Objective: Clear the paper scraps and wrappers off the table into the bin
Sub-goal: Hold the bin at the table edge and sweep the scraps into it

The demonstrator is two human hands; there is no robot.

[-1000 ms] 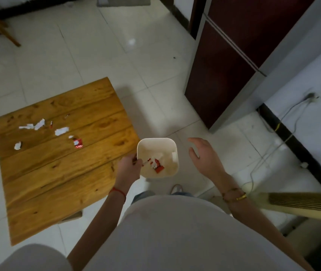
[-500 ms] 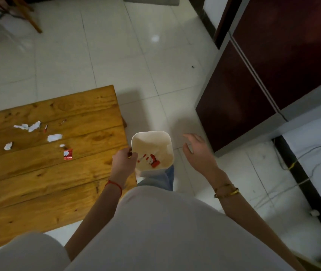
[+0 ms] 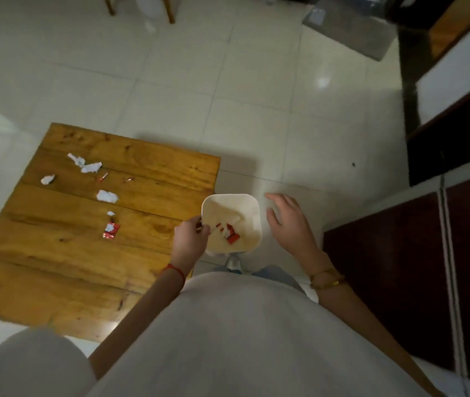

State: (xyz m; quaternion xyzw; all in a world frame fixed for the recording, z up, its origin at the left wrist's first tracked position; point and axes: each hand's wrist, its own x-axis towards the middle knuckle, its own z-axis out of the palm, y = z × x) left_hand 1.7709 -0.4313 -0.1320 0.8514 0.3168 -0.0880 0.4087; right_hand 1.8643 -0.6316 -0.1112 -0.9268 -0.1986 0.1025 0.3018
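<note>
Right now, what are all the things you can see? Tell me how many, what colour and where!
table: one, brown wood, left on the floor.
paper scraps: about five, white, scattered on the table's far half.
wrapper: one, red and white, on the table nearest the bin; two tiny red bits lie farther back.
bin: one, cream, on the floor at the table's right edge, red and white scraps inside.
cabinet: one, dark red, at right.
chair legs: wooden, top edge.
left hand: closed on something small at the bin's rim, red string on wrist.
right hand: open, empty, right of the bin, gold bracelet on wrist.
</note>
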